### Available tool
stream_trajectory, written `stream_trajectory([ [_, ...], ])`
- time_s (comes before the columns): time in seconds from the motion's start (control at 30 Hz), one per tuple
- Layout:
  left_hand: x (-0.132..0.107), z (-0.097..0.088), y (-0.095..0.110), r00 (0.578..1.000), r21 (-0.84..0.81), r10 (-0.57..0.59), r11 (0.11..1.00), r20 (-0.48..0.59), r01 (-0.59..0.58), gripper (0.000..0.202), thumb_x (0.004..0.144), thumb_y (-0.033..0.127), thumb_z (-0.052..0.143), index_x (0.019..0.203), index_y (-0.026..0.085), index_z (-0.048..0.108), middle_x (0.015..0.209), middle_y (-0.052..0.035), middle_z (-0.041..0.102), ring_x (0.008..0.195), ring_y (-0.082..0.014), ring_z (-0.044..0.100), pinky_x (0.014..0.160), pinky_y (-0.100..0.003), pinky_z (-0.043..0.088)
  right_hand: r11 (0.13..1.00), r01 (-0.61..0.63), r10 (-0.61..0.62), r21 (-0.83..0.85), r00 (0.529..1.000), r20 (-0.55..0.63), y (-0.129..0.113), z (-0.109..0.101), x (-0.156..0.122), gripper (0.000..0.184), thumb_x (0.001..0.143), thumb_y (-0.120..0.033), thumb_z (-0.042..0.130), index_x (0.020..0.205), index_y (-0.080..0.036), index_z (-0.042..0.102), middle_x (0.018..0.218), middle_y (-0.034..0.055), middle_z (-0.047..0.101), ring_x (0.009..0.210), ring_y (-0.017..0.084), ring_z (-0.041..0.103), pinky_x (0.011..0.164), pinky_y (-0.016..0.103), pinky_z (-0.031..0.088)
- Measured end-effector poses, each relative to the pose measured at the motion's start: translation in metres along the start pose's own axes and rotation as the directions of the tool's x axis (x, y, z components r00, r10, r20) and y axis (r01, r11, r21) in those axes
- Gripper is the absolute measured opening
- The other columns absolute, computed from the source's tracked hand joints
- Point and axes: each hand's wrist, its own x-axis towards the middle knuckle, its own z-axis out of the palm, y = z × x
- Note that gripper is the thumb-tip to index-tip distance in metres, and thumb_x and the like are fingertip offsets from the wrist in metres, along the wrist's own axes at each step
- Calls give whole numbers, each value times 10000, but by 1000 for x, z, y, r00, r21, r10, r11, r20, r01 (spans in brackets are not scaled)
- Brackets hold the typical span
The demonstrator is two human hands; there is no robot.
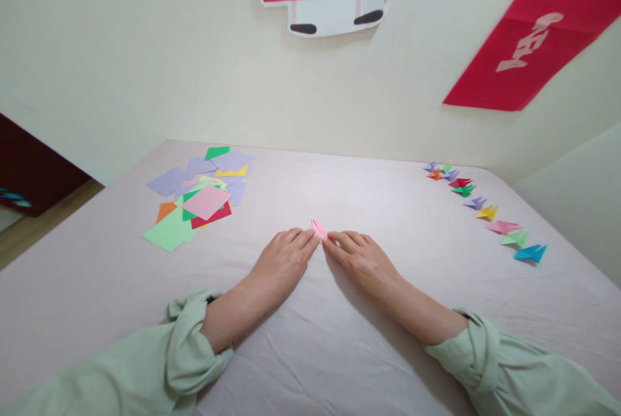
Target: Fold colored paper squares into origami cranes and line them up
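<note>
A small folded piece of pink paper (319, 229) lies on the cloth-covered surface, midway between my hands. The fingers of my left hand (287, 257) press together on its left side. From the right, my right hand (363, 258) pinches its lower right edge with thumb and fingers. The paper's narrow upper tip points away from me, and my fingertips hide its lower part.
A loose pile of coloured paper sheets (206, 202) lies at the left. Several folded paper figures, including a blue one (532, 253), run in a slanting row at the right. Behind the pale sheet (339, 189) rises a wall (204, 66) with red decorations.
</note>
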Motion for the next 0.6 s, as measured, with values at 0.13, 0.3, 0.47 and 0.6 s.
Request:
stream_trajectory([
  [0.13,-3,1,2,1000,18,8,1000,-7,-8,331,920,250,524,1249,288,532,1284,-60,576,1159,-253,503,946,-396,411,999,12,-12,33,1000,-3,-2,0,-11,407,935,-142,505,1338,-201,501,1308,103,574,1145,225,527,932,375,439],
  [0.3,-4,0,5,1000,35,8,999,-5,-8,331,926,274,520,1254,311,536,1304,-61,553,1193,-251,489,965,-393,418,998,10,-9,56,1000,-21,-2,-4,-14,384,917,-127,524,1290,-209,556,1249,108,613,1116,234,556,893,381,466],
  [0.47,-4,0,7,1000,59,-2,998,5,2,347,941,235,485,1285,277,514,1325,-74,544,1183,-237,503,976,-392,423,985,-98,103,141,994,-31,3,-7,1,311,931,-134,495,1199,-225,624,1144,73,657,978,197,598,808,314,478],
  [0.6,-3,2,8,1000,76,5,997,17,-6,355,934,212,493,1287,248,507,1347,-93,534,1192,-231,508,993,-395,417,992,-114,115,49,993,-2,2,-8,14,326,940,-157,496,1235,-247,600,1193,83,627,983,217,574,791,338,450],
])
